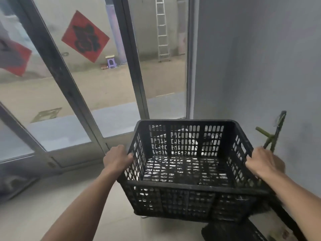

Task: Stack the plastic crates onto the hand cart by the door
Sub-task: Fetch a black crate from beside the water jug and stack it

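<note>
I hold an empty black plastic crate (pixel 187 185) with slotted walls in front of me, above the floor. My left hand (pixel 117 158) grips its left rim and my right hand (pixel 264 163) grips its right rim. Behind the crate on the right, the green handle of the hand cart (pixel 272 136) leans by the wall. A dark part of the cart, with a black wheel (pixel 224 231), shows below the crate at the lower right. The cart's platform is mostly hidden by the crate.
Glass doors with grey metal frames (pixel 137 70) stand straight ahead, bearing red paper decorations (pixel 85 36). A grey wall (pixel 260 58) closes the right side. Pale floor tiles (pixel 73 197) spread to the left. A dark bundle (pixel 15 185) lies at the far left.
</note>
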{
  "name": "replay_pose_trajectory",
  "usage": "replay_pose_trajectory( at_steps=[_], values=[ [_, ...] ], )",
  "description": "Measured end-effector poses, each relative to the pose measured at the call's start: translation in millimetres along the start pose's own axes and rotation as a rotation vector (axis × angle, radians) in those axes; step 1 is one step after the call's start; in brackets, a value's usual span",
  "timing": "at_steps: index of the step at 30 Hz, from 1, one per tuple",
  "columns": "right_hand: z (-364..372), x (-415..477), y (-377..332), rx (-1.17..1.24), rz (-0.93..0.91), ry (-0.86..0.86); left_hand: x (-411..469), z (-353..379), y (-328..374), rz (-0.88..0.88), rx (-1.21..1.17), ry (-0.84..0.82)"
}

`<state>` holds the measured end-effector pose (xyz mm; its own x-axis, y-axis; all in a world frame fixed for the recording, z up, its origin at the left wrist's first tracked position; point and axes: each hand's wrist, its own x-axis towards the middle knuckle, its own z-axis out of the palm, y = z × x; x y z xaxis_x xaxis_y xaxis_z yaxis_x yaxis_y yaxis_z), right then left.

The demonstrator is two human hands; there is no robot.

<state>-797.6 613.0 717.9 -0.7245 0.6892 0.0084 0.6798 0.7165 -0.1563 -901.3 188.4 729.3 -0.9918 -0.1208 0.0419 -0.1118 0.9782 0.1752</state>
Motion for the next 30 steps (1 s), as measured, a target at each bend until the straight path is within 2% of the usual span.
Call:
replay_pose_trajectory(
  at_steps=[7,11,13,19,30],
  values=[
    [50.9,108.2,-48.5,0.002,-0.093,0.011,63.7,7.4,27.0,-0.101,0.07,-0.099],
    [81.2,178.7,-71.4,0.011,-0.143,-0.101,91.3,15.6,26.6,-0.152,0.067,-0.123],
    [85.5,197.1,-87.5,0.039,-0.149,-0.089,103.6,22.2,23.0,-0.184,0.054,-0.133],
    [43.2,183.7,-153.3,-0.014,-0.21,-0.036,144.4,44.1,8.6,-0.244,0.078,-0.128],
    [90.1,241.0,-229.8,-0.05,-0.246,-0.075,216.4,92.6,-18.5,-0.262,0.041,-0.152]
  ],
)
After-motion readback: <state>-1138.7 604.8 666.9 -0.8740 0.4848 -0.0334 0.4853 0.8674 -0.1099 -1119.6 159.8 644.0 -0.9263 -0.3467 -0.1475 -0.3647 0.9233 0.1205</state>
